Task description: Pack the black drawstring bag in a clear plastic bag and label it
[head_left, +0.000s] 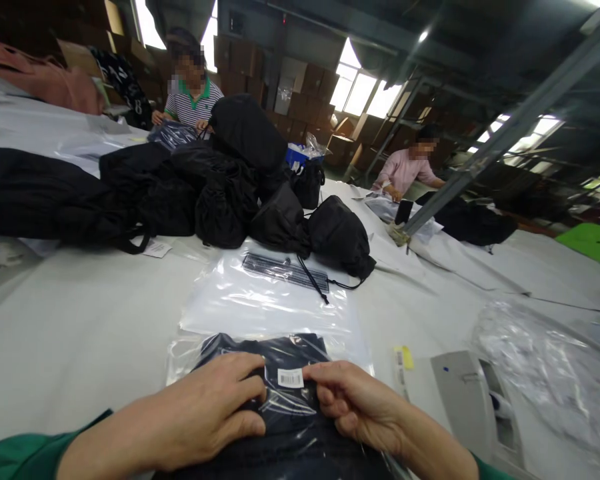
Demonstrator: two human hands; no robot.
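In front of me lies a dark folded garment (280,440) inside a clear plastic bag (287,403). A white barcode label (291,378) sits on the upper part of the bag. My left hand (220,407) rests on the bag left of the label, fingers apart and slightly bent. From the other side my right hand (355,403) reaches in, its other fingers curled and the foremost fingertip on the label's right edge. Whether the label is fully stuck down there cannot be seen. Beyond the garment lie flat clear bags (225,303) with a dark printed strip (285,270).
Black drawstring bags (220,207) are heaped across the table (105,300). A grey label dispenser (467,400) stands at right, beside crumpled clear plastic (540,367). A slanting metal pole (505,120) crosses the right side. Two people (193,93) work across the table.
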